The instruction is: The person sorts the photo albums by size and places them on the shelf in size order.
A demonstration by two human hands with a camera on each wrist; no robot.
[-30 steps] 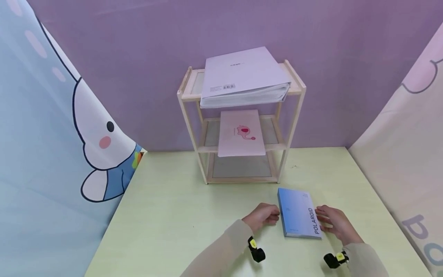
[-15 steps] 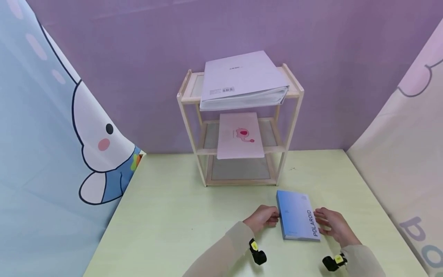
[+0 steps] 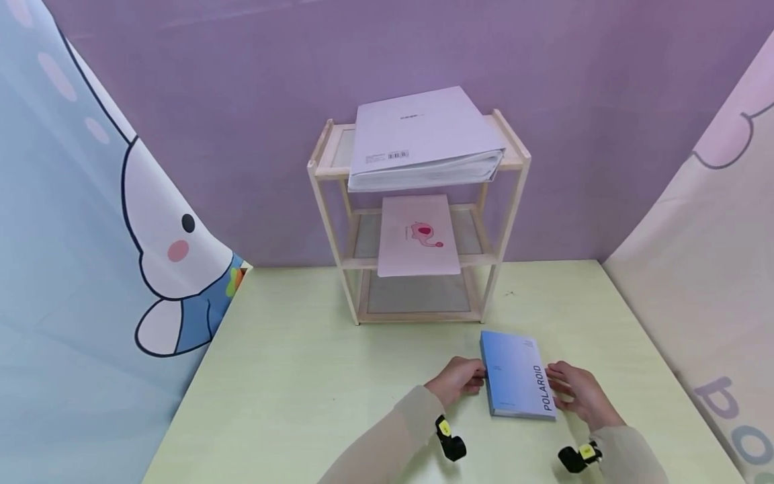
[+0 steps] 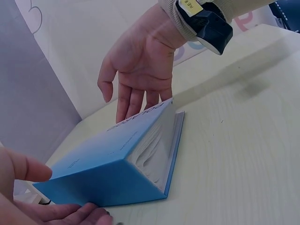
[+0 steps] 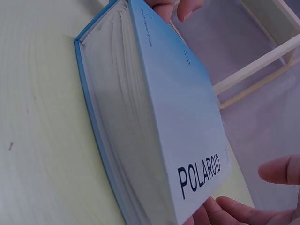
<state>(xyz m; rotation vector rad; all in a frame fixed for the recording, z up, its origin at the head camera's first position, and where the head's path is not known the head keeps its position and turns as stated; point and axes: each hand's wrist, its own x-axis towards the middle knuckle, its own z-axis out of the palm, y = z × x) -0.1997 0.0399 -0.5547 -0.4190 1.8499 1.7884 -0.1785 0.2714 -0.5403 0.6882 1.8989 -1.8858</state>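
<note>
A thick blue-to-lilac photo album (image 3: 517, 376) marked POLAROID lies on the table (image 3: 290, 403). My left hand (image 3: 457, 381) is at its left side; in the left wrist view the thumb (image 4: 33, 168) is beside the spine's upper edge and the fingers (image 4: 70, 213) are low along the spine. On the opposite side, my right hand (image 3: 585, 393) has its fingers stretched toward the page edge, with the thumb apart from the cover. The right wrist view shows the album's pages (image 5: 117, 93) between its covers. Some fingertips are hidden behind the album.
A wooden three-level rack (image 3: 504, 222) stands behind the album, against a purple backdrop (image 3: 605, 134). A large white binder (image 3: 423, 134) lies on its top shelf. On the middle shelf, a pink booklet (image 3: 417, 249) with an elephant overhangs the front. Printed cloths (image 3: 66, 269) flank the table.
The head view has shifted slightly. The album and both hands stay in nearly the same places relative to the rack.
</note>
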